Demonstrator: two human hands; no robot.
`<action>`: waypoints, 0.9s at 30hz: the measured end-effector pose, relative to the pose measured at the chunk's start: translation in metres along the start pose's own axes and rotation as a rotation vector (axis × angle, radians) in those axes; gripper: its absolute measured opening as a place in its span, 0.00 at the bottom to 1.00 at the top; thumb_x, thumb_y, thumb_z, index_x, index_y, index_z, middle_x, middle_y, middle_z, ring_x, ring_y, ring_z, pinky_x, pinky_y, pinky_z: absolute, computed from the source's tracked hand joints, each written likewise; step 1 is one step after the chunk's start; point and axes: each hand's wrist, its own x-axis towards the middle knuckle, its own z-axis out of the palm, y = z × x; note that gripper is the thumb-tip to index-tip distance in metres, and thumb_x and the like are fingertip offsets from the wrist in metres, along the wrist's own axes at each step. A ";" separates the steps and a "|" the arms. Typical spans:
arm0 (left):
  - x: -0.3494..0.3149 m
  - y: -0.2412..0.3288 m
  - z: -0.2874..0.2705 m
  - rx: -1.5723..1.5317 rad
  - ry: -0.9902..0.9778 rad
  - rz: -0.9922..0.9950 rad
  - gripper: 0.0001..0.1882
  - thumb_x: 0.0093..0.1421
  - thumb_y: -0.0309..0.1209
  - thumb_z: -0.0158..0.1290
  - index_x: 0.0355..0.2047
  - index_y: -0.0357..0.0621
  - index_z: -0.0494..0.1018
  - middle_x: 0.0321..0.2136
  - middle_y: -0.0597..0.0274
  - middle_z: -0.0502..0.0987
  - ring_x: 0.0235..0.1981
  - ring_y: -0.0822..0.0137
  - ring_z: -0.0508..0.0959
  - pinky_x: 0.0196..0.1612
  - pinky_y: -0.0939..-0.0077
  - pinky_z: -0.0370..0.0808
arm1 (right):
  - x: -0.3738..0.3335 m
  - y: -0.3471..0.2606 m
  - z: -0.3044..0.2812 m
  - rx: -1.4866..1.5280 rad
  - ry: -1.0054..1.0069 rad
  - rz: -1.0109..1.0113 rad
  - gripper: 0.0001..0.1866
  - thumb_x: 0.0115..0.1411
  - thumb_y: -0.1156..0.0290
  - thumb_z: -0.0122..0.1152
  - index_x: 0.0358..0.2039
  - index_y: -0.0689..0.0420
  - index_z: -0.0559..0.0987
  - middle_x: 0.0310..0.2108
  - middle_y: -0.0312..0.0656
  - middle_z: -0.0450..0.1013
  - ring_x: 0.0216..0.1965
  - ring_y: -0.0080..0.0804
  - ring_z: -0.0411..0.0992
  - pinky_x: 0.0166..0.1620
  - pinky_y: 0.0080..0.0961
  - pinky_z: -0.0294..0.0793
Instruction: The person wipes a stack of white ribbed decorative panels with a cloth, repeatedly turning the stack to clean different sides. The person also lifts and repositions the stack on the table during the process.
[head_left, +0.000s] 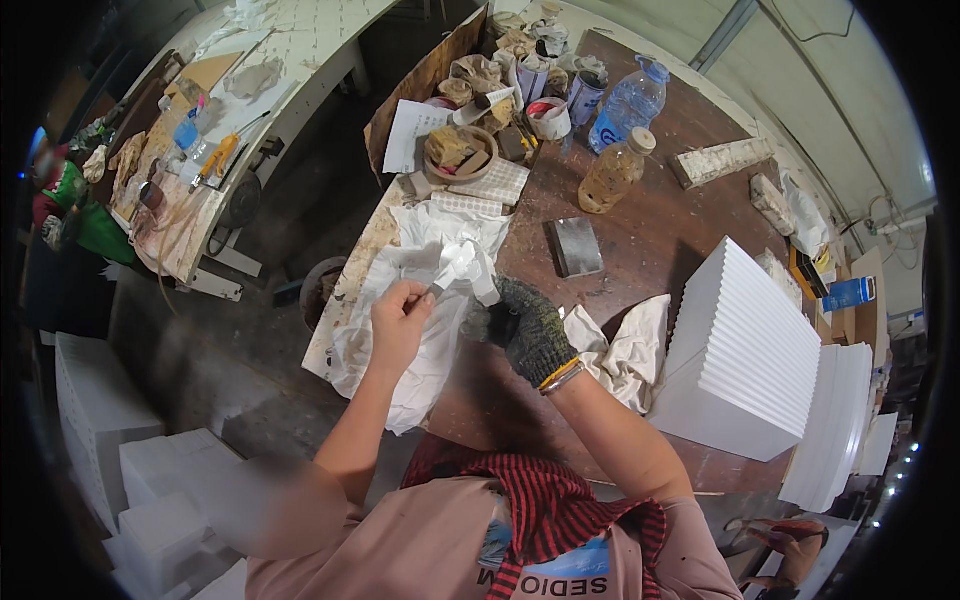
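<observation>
My bare left hand (400,318) is closed, thumb and fingers pinching the near end of a thin grey strip (441,287) that looks like a small flat blade. Opposite it, my right hand (528,328), in a dark knitted glove with a yellow cuff, grips a small white piece (483,287) with a flat, angular shape. Between the hands lies a glossy white mass (461,258), touching or very near both; its exact form is washed out by glare. Under them a crumpled white cloth (385,340) covers the table's left edge and hangs over it.
A dark block (576,247), a bottle of brown contents (613,175) and a large water bottle (632,100) stand beyond my right hand. Cans and a cluttered bowl (460,155) fill the back left. A ridged white block (745,350) and a rumpled cloth (630,350) lie rightward.
</observation>
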 end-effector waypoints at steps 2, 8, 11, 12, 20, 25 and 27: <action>-0.002 0.000 0.002 -0.031 0.000 -0.006 0.01 0.62 0.19 0.56 0.33 0.35 0.76 0.23 0.73 0.73 0.25 0.83 0.66 0.29 0.84 0.62 | 0.000 -0.002 -0.002 -0.026 -0.023 -0.021 0.13 0.69 0.64 0.55 0.45 0.60 0.79 0.38 0.46 0.79 0.38 0.42 0.79 0.44 0.42 0.83; -0.005 -0.001 0.012 -0.004 -0.069 -0.054 0.03 0.63 0.19 0.55 0.32 0.37 0.74 0.22 0.74 0.71 0.24 0.83 0.64 0.27 0.84 0.61 | -0.001 -0.003 -0.007 -0.066 -0.002 -0.092 0.13 0.69 0.66 0.53 0.46 0.59 0.80 0.40 0.42 0.80 0.40 0.36 0.80 0.46 0.35 0.82; -0.001 -0.001 0.016 -0.008 0.018 0.020 0.03 0.63 0.20 0.55 0.31 0.37 0.73 0.22 0.73 0.71 0.24 0.83 0.64 0.27 0.83 0.62 | 0.001 0.001 -0.008 -0.129 -0.030 -0.130 0.13 0.69 0.66 0.54 0.45 0.59 0.81 0.40 0.41 0.80 0.40 0.35 0.80 0.45 0.33 0.82; -0.002 -0.001 0.016 -0.027 0.069 0.085 0.04 0.63 0.20 0.55 0.31 0.37 0.72 0.22 0.73 0.70 0.24 0.82 0.64 0.27 0.82 0.62 | 0.002 0.002 -0.009 -0.134 -0.010 -0.130 0.13 0.69 0.66 0.54 0.45 0.59 0.81 0.41 0.40 0.80 0.40 0.34 0.80 0.45 0.32 0.81; -0.008 -0.009 0.021 0.026 0.034 0.040 0.04 0.62 0.20 0.56 0.30 0.38 0.72 0.20 0.71 0.69 0.23 0.81 0.65 0.26 0.80 0.63 | 0.010 0.002 -0.017 -0.265 0.035 -0.145 0.15 0.70 0.66 0.54 0.48 0.62 0.80 0.42 0.43 0.80 0.41 0.34 0.79 0.45 0.33 0.82; 0.018 -0.029 0.017 0.039 0.080 0.078 0.04 0.62 0.20 0.56 0.30 0.36 0.73 0.19 0.70 0.71 0.22 0.80 0.66 0.26 0.79 0.63 | 0.002 0.003 -0.017 -0.556 0.039 -0.254 0.15 0.70 0.64 0.54 0.48 0.62 0.79 0.43 0.45 0.79 0.40 0.38 0.79 0.45 0.37 0.81; 0.027 -0.036 0.014 0.040 0.066 0.062 0.04 0.62 0.20 0.56 0.30 0.37 0.73 0.20 0.71 0.71 0.22 0.80 0.66 0.26 0.79 0.63 | -0.003 0.002 -0.016 -0.457 -0.090 -0.219 0.16 0.70 0.64 0.54 0.49 0.62 0.79 0.43 0.45 0.79 0.40 0.39 0.79 0.46 0.40 0.81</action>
